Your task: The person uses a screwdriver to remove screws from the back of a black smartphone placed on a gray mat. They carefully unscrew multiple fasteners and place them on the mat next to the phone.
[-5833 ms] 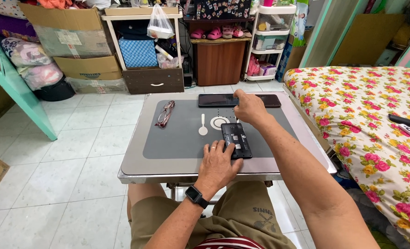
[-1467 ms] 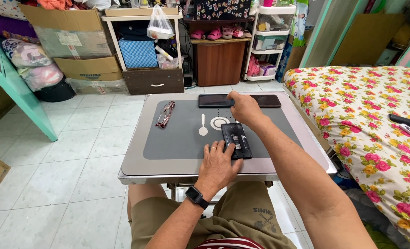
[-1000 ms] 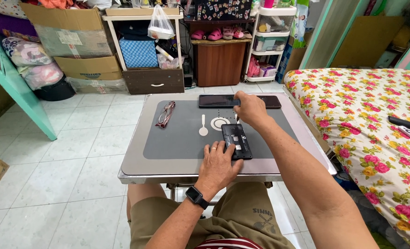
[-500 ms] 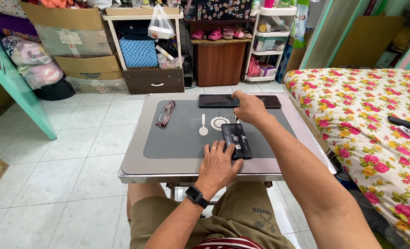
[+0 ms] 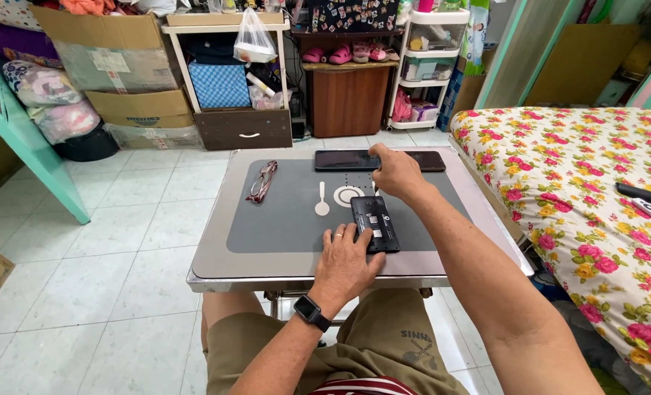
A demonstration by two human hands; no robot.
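At frame centre, the left hand lies flat, fingers spread, steadying an opened black phone on the grey table mat, while the right hand, loosely curled and empty, hovers just above.

Opened black phone flat on grey mat

On the worktop: one opened phone with its back off, two dark flat slabs lying end to end along the far edge, one pair of glasses, one small white spoon-shaped tool and one white ring. Two hands rest there, the left hand and the right hand. One wristwatch. Two remotes lie on the bed
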